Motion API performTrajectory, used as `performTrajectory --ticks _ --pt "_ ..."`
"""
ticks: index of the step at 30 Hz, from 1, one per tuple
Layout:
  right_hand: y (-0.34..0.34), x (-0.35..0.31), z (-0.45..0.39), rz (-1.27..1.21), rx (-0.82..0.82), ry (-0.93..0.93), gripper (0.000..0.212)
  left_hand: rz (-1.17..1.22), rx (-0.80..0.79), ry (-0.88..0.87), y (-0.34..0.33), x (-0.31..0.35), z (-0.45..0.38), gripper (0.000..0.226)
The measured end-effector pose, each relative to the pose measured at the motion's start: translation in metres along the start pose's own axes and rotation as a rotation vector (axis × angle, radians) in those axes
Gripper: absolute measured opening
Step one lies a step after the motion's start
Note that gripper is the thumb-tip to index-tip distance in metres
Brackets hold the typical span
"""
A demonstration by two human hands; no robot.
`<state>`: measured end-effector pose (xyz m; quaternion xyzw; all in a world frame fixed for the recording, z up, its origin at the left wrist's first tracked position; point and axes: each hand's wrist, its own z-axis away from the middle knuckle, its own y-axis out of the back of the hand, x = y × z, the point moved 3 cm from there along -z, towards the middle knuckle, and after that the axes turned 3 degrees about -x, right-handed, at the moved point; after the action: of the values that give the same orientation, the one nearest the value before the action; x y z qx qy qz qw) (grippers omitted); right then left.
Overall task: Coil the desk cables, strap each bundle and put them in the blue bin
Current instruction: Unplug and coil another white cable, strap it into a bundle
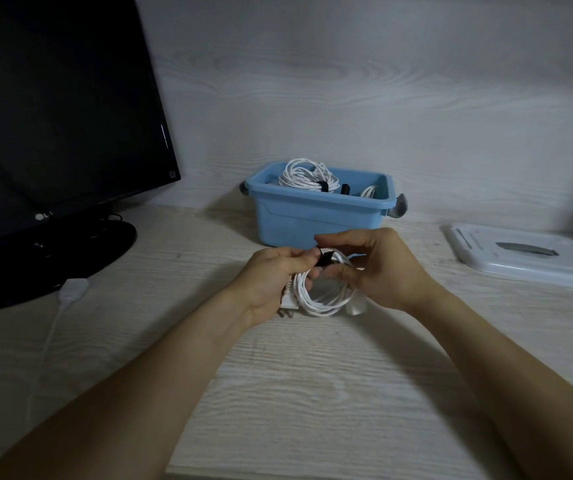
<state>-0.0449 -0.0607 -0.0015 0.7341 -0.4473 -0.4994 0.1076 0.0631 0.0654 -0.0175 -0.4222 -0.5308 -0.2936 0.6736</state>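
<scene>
Just in front of the blue bin [319, 216] (two bundles inside), left hand [271, 282] gripped the white coil [326, 299] while right hand [382, 268] fingers pinched its black strap [324, 258].

Matt pale woodgrain desk [312, 393], smooth blue plastic bin [312, 220], glossy black monitor [53, 98]

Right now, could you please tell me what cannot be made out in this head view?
- Black strap: whether it is fastened; the left hand and right hand fingers cover its ends.
- Blue bin: its contents below the rim; its front wall hides all but the strapped white bundle.
- Monitor: its left side and top, cut off by the frame edge.
- White cable on the desk: its far end runs out of frame.
</scene>
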Motion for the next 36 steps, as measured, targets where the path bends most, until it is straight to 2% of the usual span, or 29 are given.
performTrajectory --ticks 5,12,19,24,28,31,36 --pt "0.002 -0.011 0.000 0.107 0.191 0.225 0.016 0.018 0.018 -0.007 0.004 -0.004 -0.006 0.009" --pt "0.000 -0.021 0.001 0.212 0.115 0.331 0.009 -0.053 0.027 -0.008 0.000 -0.001 0.000 0.014" --pt "-0.007 -0.017 0.000 0.115 0.176 0.046 0.010 -0.228 0.040 -0.024 0.002 -0.005 0.001 0.023" --pt "-0.006 -0.016 -0.001 0.054 0.239 -0.118 0.007 -0.309 0.021 -0.254 0.003 -0.007 -0.005 0.016" --pt "-0.007 -0.008 0.000 -0.288 0.239 -0.292 0.012 -0.483 0.057 -0.442 0.003 -0.007 -0.005 0.008" --pt "-0.011 -0.007 -0.001 -0.558 0.233 -0.391 0.018 -0.547 0.089 -0.547 0.003 -0.006 -0.005 0.013" --pt "-0.022 -0.006 -0.002 -0.793 0.200 -0.441 0.021 -0.648 0.177 -0.654 0.008 0.001 -0.008 0.019"
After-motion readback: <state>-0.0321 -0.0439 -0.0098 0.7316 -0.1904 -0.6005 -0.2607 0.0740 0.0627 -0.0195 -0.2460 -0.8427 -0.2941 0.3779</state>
